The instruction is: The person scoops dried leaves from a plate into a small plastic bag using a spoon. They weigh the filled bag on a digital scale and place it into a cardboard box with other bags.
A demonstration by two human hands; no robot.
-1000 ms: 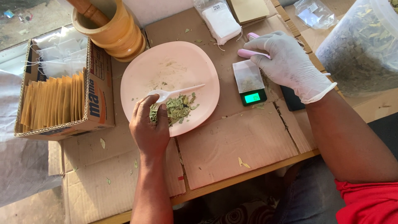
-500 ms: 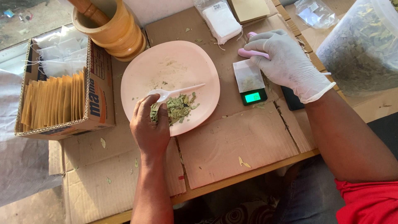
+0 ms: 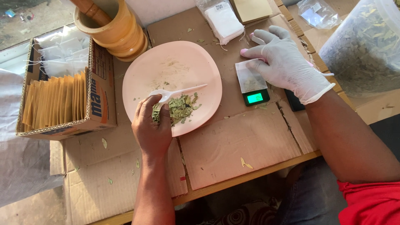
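Observation:
My bare left hand (image 3: 152, 125) pinches a clump of dried green leaves (image 3: 179, 107) at the near edge of a pink plate (image 3: 200, 62). A white plastic spoon (image 3: 177, 92) lies on the plate just beyond my fingers. My gloved right hand (image 3: 287, 66) grips the top edge of a small white pouch (image 3: 250, 77), which rests on a small black digital scale (image 3: 255, 98) with a lit green display. A pink object (image 3: 243, 52) pokes out from under the gloved fingers.
A wooden mortar with a pestle (image 3: 112, 29) stands behind the plate. A cardboard box (image 3: 98, 100) of tan envelopes sits at the left. A packet of white pouches (image 3: 223, 21) lies at the back, and a large clear bag of dried leaves (image 3: 362, 50) at the right. Flattened cardboard (image 3: 237, 146) covers the table.
My right hand has closed in slightly on the pouch's top edge. My left hand stays on the leaves.

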